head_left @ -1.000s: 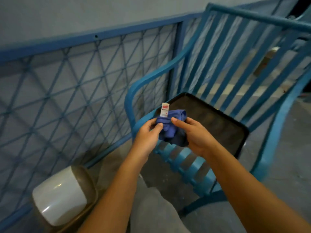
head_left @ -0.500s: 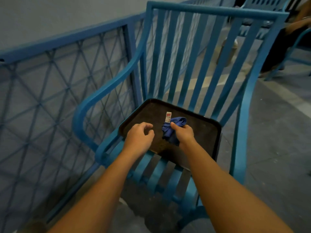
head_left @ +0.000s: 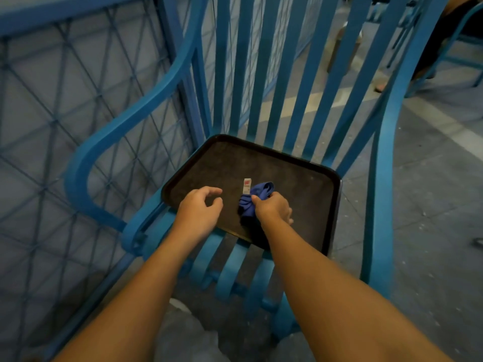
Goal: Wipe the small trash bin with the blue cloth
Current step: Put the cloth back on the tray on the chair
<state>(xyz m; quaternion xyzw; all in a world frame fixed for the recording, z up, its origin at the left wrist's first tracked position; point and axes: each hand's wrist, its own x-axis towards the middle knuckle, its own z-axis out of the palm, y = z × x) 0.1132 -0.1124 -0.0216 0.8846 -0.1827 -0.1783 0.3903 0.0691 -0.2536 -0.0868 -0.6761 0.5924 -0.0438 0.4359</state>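
Fence [head_left: 65, 105] stands at the left, beside the blue chair [head_left: 295, 74]. Your left hand [head_left: 198, 212] hovers loosely curled, empty, over the dark tray [head_left: 300, 184]. Your right hand [head_left: 273, 210] grips the bunched blue cloth [head_left: 257, 195] above the tray. Trash bin is out of view.

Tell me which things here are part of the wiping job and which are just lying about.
Part of the job:
blue cloth, bunched in the right hand
left hand, empty

Just lying about:
brown tray
blue chair
blue fence

The bin is not in view.
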